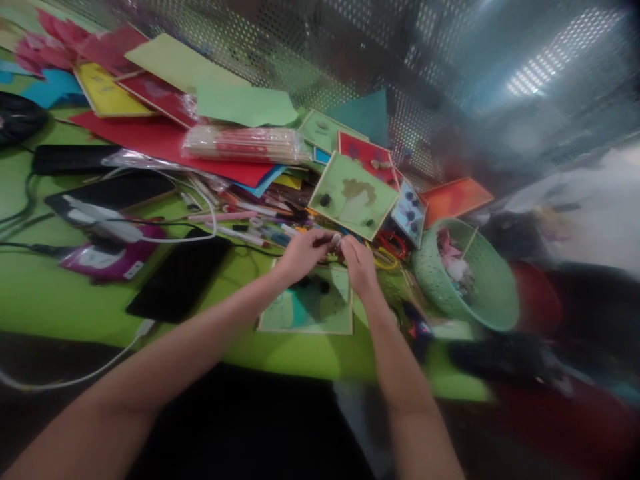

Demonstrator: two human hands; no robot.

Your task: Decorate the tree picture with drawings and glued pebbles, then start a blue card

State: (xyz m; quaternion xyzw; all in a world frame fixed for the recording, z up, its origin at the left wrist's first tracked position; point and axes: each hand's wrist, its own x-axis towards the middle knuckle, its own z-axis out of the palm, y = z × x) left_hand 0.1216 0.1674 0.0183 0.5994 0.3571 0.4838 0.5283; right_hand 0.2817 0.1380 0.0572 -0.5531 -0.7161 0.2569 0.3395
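My left hand (306, 252) and my right hand (358, 262) meet over the table, fingers pinched together. Between their fingertips is a small whitish piece (337, 238), too blurred to name. Beneath them lies a light green card picture (327, 323) with a pale frame, dark round spots and a teal patch. Its upper part is partly hidden by my hands. Just behind, a larger green card picture (356, 193) with a brown shape and dark knobs leans upright. Scissors with yellow handles (385, 259) and red handles (393, 245) lie beside my right hand.
To the right stands a green basket (500, 300) with paper scraps inside. A black phone (180, 277), a purple packet (113, 250) and white cables (213, 217) lie at left. Bundled sticks (245, 143) and coloured paper are heaped behind, near a perforated metal panel (320, 47).
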